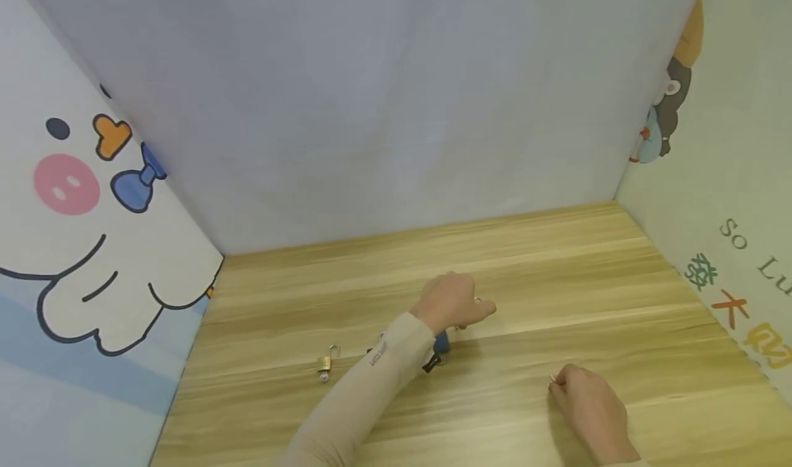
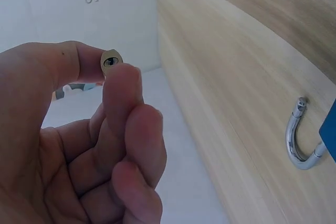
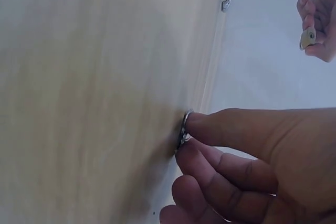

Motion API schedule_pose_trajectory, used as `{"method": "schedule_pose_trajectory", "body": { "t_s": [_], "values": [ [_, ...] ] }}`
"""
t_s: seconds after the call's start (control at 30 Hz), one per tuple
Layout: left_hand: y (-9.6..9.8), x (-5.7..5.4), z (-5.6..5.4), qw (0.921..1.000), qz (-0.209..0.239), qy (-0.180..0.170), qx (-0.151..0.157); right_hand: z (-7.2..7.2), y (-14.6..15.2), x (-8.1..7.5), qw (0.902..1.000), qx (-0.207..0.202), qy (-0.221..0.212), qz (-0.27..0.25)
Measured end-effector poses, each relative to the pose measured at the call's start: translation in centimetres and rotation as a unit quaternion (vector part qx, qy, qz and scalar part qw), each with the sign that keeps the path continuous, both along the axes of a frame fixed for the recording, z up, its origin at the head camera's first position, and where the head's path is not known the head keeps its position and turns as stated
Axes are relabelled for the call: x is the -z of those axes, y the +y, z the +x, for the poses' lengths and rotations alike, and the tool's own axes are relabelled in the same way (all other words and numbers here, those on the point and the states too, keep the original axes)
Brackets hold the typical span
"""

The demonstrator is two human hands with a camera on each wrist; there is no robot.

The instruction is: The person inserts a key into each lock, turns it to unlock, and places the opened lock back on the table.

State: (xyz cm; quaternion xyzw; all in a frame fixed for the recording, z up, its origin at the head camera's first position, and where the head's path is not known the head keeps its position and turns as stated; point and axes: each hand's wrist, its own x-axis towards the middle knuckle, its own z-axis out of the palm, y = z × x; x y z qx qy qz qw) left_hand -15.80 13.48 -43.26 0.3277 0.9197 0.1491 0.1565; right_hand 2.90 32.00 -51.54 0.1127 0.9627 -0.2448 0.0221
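My left hand (image 1: 450, 300) reaches across the middle of the table and pinches a small brass padlock (image 2: 111, 60) between thumb and forefinger. Its keyhole end shows in the left wrist view; the rest is hidden by the fingers. Below that hand lies a blue padlock (image 1: 441, 342) whose shackle (image 2: 293, 140) stands open, partly covered by the sleeve. To the right, low over the wood, my right hand (image 1: 590, 405) pinches a small silvery metal ring (image 3: 184, 128) between thumb and fingertips. Whether a key hangs from the ring I cannot tell.
Another brass padlock (image 1: 324, 363), its shackle open, lies on the left part of the wooden table (image 1: 278, 281). A small black-headed piece (image 1: 431, 364) lies beside the blue padlock. Upright printed panels stand along both sides and a plain pale one (image 1: 383, 109) at the back.
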Motion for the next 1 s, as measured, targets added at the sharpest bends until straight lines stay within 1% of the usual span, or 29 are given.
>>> {"method": "schedule_pose_trajectory", "body": {
  "t_s": [0.13, 0.3, 0.4, 0.5, 0.63, 0.73, 0.83, 0.93, 1.0],
  "values": [
    [-0.3, 0.1, 0.1, 1.0, 0.004, 0.007, 0.003, -0.2, 0.1, -0.1, 0.9997, 0.014, -0.019, -0.003],
    [-0.6, 0.2, 0.2, 1.0, 0.0, 0.0, 0.002, -0.4, 0.3, -0.1, 0.9997, 0.014, -0.017, -0.008],
    [-0.8, 0.2, 0.3, 1.0, -0.006, -0.003, 0.001, -0.3, 0.5, 0.1, 0.9991, 0.015, -0.018, -0.035],
    [-0.9, 0.2, 0.3, 1.0, -0.005, -0.002, 0.003, -0.2, 0.6, 0.3, 0.9965, 0.028, -0.021, -0.075],
    [-1.1, 0.2, 0.2, 1.0, -0.002, 0.003, 0.003, -0.3, 0.2, 0.4, 0.9858, 0.056, -0.024, -0.156],
    [-1.3, 0.2, 0.1, 0.9999, 0.0, 0.01, 0.003, -0.6, -0.6, 0.2, 0.9746, 0.073, -0.006, -0.212],
    [-1.4, 0.2, 0.0, 0.9999, 0.004, 0.01, 0.004, -1.0, -1.6, -0.1, 0.9646, 0.082, 0.029, -0.249],
    [-1.5, 0.2, -0.1, 0.9999, 0.005, 0.008, 0.002, -1.6, -2.6, -0.4, 0.9535, 0.076, 0.064, -0.284],
    [-1.6, 0.1, -0.1, 1.0, 0.006, 0.006, -0.001, -2.0, -3.3, -0.6, 0.9494, 0.064, 0.086, -0.295]
  ]
}}
